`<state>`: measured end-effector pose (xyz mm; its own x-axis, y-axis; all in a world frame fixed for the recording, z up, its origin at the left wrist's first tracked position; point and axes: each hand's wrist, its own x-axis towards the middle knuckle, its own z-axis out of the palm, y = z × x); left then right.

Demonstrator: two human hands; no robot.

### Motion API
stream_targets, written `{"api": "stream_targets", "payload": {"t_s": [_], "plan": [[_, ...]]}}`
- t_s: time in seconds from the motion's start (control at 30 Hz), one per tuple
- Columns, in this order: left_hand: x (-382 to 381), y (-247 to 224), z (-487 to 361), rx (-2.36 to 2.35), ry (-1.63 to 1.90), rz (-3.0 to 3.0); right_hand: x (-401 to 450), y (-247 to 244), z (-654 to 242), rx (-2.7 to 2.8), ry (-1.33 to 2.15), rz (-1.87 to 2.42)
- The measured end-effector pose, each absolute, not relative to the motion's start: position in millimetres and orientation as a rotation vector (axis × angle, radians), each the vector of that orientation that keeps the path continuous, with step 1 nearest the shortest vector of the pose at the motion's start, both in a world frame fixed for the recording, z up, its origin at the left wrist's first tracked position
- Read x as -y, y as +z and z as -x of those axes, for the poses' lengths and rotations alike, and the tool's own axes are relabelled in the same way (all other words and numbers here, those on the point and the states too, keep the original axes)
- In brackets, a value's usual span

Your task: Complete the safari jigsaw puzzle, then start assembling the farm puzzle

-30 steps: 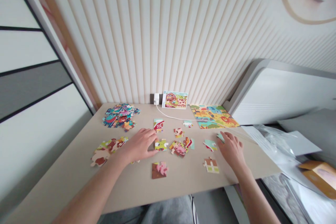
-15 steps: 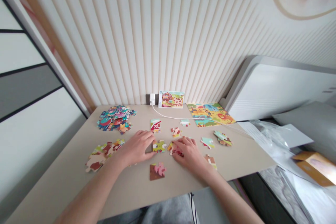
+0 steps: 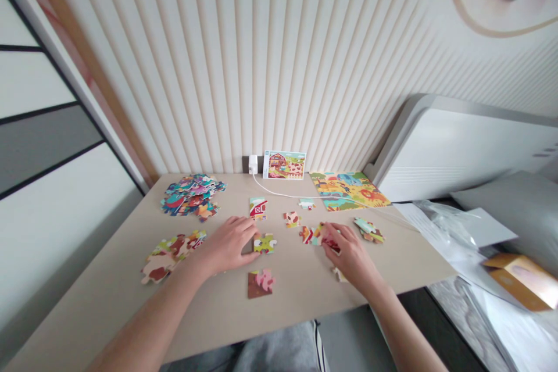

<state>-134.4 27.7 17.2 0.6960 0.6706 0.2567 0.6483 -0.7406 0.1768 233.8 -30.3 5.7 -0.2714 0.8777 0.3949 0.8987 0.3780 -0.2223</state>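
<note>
My left hand point(image 3: 233, 243) rests on the table with thumb and index finger apart, at the left edge of a green puzzle piece point(image 3: 265, 243). My right hand point(image 3: 349, 250) pinches a red-patterned puzzle piece point(image 3: 332, 242), partly hidden by the fingers. Left of it is a red and white striped piece point(image 3: 309, 236). A pink pig piece point(image 3: 261, 283) lies toward the front. A red barn piece point(image 3: 258, 208), a cow-spotted piece point(image 3: 292, 219) and a pale blue piece point(image 3: 307, 203) lie farther back. Another piece point(image 3: 338, 274) is partly covered by my right hand.
Puzzle piles lie at back left point(image 3: 192, 195), left point(image 3: 168, 258) and right point(image 3: 369, 229). A farm picture card point(image 3: 285, 165) leans on the wall beside a white charger point(image 3: 253, 164), whose cable point(image 3: 288, 195) crosses an animal picture sheet point(image 3: 351, 190). An orange box point(image 3: 521, 282) is beyond the table.
My right hand has moved right with the red-patterned piece, away from the green piece. The striped piece now shows beside it. My left hand has stayed in place.
</note>
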Motion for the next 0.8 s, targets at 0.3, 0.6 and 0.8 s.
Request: {"api": "stream_targets", "payload": {"t_s": [0.3, 0.6, 0.8], "plan": [[-25.2, 19.8, 129.3, -1.089, 0.499, -2.831, 34.7, -35.5, -362.3, 1.907, -0.371, 1.987], [-23.3, 9.5, 121.1, -1.056, 0.481, -2.812, 22.8, -34.3, -347.5, 1.875, -0.42, 1.946], [-24.0, 2.8, 116.7, -1.046, 0.464, -2.809, 26.9, -21.4, -309.2, 1.898, -0.382, 1.853]]}}
